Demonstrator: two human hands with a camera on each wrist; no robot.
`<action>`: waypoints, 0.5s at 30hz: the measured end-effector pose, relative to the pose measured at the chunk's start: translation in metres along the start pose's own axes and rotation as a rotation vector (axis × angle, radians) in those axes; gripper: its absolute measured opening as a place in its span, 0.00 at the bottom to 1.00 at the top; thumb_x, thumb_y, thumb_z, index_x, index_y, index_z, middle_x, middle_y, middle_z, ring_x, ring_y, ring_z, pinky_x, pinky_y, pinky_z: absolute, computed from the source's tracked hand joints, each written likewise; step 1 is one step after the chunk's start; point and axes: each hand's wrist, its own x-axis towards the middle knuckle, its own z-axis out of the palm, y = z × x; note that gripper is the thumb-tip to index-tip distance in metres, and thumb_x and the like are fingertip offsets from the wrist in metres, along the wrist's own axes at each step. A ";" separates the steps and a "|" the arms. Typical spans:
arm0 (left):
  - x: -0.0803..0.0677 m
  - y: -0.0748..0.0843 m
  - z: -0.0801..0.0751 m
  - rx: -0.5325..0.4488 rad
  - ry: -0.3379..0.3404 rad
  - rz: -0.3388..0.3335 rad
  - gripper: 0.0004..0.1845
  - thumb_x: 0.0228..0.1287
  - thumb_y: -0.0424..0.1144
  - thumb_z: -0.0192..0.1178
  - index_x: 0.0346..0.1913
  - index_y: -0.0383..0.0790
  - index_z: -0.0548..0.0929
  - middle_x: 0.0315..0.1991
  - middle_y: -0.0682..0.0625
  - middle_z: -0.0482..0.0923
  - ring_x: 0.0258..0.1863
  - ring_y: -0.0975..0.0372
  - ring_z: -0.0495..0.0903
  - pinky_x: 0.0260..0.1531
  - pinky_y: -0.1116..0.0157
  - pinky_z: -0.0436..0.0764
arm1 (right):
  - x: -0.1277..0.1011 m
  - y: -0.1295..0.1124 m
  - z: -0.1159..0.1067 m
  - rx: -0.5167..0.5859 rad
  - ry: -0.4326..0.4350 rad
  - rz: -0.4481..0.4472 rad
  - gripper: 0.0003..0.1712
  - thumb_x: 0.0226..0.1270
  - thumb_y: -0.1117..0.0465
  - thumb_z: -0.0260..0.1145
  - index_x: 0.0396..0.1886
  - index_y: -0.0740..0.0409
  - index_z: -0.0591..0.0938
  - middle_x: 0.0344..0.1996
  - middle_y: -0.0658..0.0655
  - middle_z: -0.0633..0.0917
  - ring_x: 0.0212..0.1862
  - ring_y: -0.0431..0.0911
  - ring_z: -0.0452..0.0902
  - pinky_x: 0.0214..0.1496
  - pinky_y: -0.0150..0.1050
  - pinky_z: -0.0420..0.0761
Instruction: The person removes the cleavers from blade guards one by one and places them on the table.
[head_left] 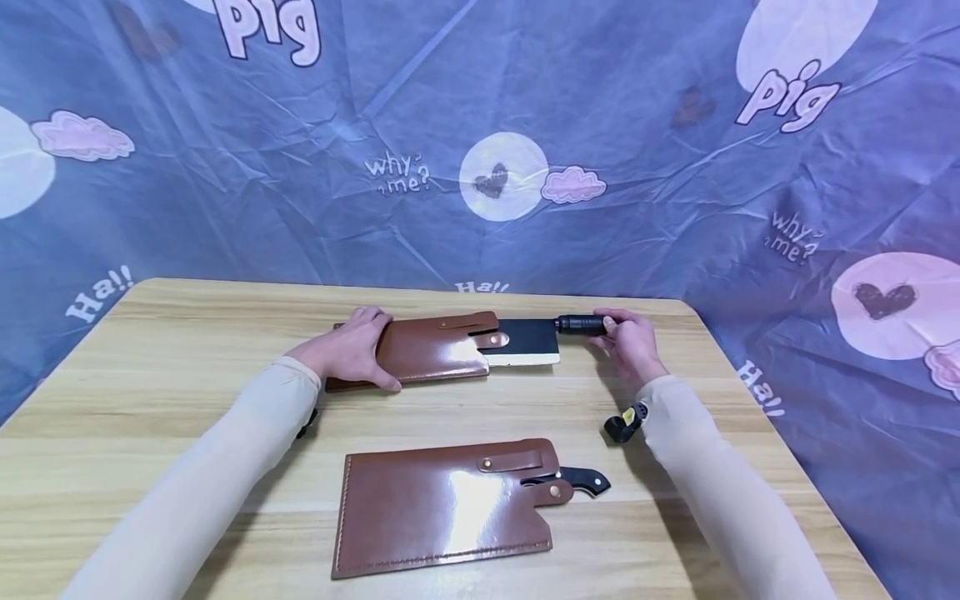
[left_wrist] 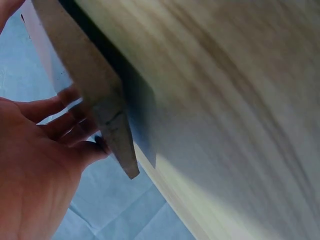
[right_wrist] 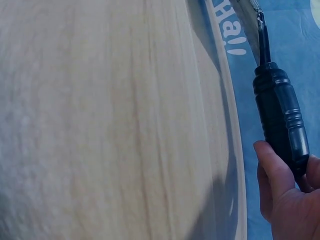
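Observation:
Near the back of the table, a cleaver [head_left: 528,337] with a dark blade and a pale edge lies partly inside a brown leather sheath [head_left: 438,342]. The rest of its blade is hidden in the sheath. My left hand [head_left: 352,346] grips the sheath across its left end, thumb on the near side. In the left wrist view, the fingers [left_wrist: 70,122] reach round the edge of the sheath [left_wrist: 92,65]. At the other end, my right hand [head_left: 630,337] pinches the butt of the black ridged handle [right_wrist: 282,117] between thumb and fingers.
A second brown sheath [head_left: 442,508] lies nearer on the wooden table [head_left: 285,525]. A black knife handle [head_left: 588,481] sticks out of its right end. A blue printed cloth [head_left: 337,192] hangs behind the table and along its right side.

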 end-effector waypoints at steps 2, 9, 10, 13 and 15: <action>0.000 -0.001 -0.002 0.001 0.002 -0.005 0.64 0.37 0.57 0.78 0.70 0.19 0.57 0.66 0.29 0.58 0.68 0.41 0.54 0.66 0.45 0.59 | 0.001 -0.001 0.000 0.015 0.006 0.001 0.24 0.77 0.71 0.43 0.69 0.76 0.64 0.67 0.73 0.59 0.40 0.42 0.80 0.54 0.34 0.77; -0.001 -0.003 -0.001 -0.018 0.018 0.014 0.63 0.37 0.57 0.78 0.69 0.19 0.59 0.64 0.32 0.61 0.65 0.42 0.57 0.65 0.46 0.61 | 0.001 0.000 -0.005 -0.024 0.002 -0.020 0.24 0.77 0.73 0.42 0.69 0.76 0.64 0.68 0.75 0.58 0.38 0.40 0.82 0.51 0.33 0.78; -0.001 -0.004 -0.001 -0.020 0.017 0.016 0.63 0.37 0.57 0.78 0.69 0.20 0.59 0.64 0.32 0.61 0.65 0.43 0.57 0.65 0.46 0.61 | 0.000 0.001 -0.005 -0.024 0.002 -0.021 0.24 0.76 0.73 0.42 0.69 0.76 0.64 0.68 0.76 0.58 0.38 0.40 0.82 0.51 0.34 0.78; -0.002 -0.004 0.001 -0.022 0.014 0.013 0.63 0.36 0.58 0.78 0.69 0.20 0.60 0.63 0.33 0.62 0.64 0.43 0.58 0.64 0.47 0.62 | -0.001 0.002 -0.006 -0.028 0.006 -0.024 0.24 0.76 0.73 0.41 0.69 0.77 0.63 0.67 0.76 0.60 0.38 0.40 0.82 0.51 0.34 0.78; -0.002 -0.004 0.001 -0.019 0.014 0.008 0.62 0.36 0.58 0.78 0.69 0.20 0.60 0.63 0.33 0.62 0.65 0.43 0.58 0.65 0.47 0.62 | -0.001 0.002 -0.005 -0.002 0.007 -0.025 0.24 0.77 0.73 0.41 0.69 0.77 0.63 0.67 0.76 0.60 0.38 0.40 0.82 0.52 0.34 0.77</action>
